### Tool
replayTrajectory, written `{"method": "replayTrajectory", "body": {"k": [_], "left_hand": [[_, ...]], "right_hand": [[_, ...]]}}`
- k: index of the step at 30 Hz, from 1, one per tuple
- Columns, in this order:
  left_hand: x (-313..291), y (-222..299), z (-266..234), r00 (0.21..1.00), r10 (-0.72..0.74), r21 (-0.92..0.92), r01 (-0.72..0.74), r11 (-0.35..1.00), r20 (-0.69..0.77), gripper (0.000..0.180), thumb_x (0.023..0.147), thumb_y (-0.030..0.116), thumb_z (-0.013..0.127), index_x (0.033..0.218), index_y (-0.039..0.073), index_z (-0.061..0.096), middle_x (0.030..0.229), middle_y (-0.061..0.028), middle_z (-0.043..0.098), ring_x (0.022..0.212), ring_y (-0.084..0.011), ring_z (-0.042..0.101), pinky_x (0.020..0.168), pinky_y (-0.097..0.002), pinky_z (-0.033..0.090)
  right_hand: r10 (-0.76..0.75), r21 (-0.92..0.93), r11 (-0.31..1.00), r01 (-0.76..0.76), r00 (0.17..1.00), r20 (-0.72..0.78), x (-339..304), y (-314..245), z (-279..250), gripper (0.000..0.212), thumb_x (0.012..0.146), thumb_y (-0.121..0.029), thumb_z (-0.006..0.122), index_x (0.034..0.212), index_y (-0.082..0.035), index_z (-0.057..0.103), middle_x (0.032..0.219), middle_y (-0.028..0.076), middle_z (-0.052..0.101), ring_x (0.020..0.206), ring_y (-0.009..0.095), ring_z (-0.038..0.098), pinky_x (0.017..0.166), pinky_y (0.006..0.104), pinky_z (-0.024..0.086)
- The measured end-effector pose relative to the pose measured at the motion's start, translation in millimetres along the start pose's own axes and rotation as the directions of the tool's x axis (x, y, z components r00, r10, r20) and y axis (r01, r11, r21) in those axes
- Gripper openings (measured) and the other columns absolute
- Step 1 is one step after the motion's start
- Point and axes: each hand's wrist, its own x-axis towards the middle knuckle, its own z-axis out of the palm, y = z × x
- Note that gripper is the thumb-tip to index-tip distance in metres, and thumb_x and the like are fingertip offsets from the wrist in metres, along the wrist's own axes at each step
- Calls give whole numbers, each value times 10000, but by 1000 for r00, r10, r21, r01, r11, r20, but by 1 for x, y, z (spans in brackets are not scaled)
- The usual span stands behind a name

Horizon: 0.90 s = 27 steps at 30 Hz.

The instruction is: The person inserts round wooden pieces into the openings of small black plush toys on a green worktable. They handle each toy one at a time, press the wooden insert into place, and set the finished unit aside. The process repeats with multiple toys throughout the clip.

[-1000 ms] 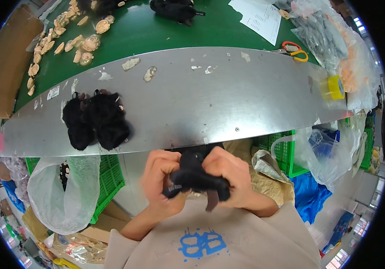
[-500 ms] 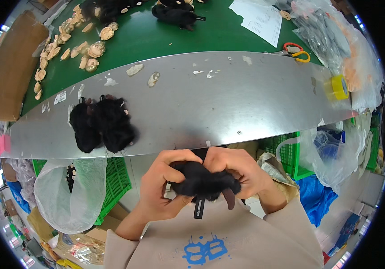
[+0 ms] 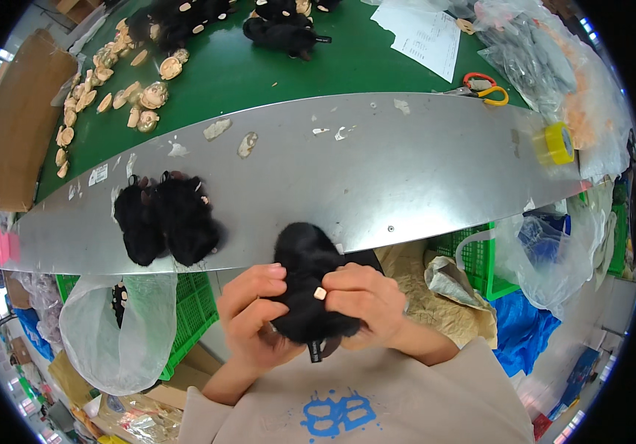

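Note:
A black furry plush toy (image 3: 304,248) is between my hands at the near edge of the metal table. My left hand (image 3: 251,314) grips its left side with curled fingers. Around its right side closes my right hand (image 3: 366,303), its fingertips beside a small beige piece (image 3: 320,294) that shows against the black fur; whether it is attached cannot be made out. A black label (image 3: 315,351) hangs from the toy's lower end, near a brownish part mostly hidden by the right hand. Further left, two similar black plush toys (image 3: 188,222) lie side by side on the metal.
Beige round pieces (image 3: 153,95) are scattered on the green surface (image 3: 258,85), with more black plush toys (image 3: 281,35) behind. Scissors (image 3: 486,89), a paper sheet (image 3: 421,37) and yellow tape (image 3: 558,143) lie rightward. A plastic-lined green crate (image 3: 192,314) stands below left.
The plush toy has been turned so that its long body points away from me, onto the table edge. Both hands have shifted their grip, and the beige piece has come into sight.

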Motion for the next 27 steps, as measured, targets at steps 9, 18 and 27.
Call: {"method": "replayTrajectory", "body": {"k": [9,18,27], "left_hand": [[7,-34,14,983,-13,-23,9,1000,-181,517,869,366,719,1154,14,468,1167,-304,552,936,-339,641,774,-381,569],[20,-8,-6,992,-126,-46,126,991,8,306,738,76,783,1036,42,723,1052,-170,601,879,-288,642,748,-330,527],[11,-3,-4,908,-417,-512,377,772,39,391,798,190,667,1124,-2,574,1192,-213,609,1072,-266,597,881,-347,468]], "right_hand": [[327,166,922,-350,933,152,-14,-14,6,287,854,-196,666,1007,47,664,1059,198,640,528,141,548,472,242,430],[568,595,372,-712,682,462,23,1,1,650,769,-287,771,1295,-29,489,1289,150,480,1207,270,477,1019,384,371],[489,-26,862,-506,816,308,23,-1,-6,668,588,-31,799,1208,-8,551,1147,152,581,1006,339,589,839,387,490]]}}
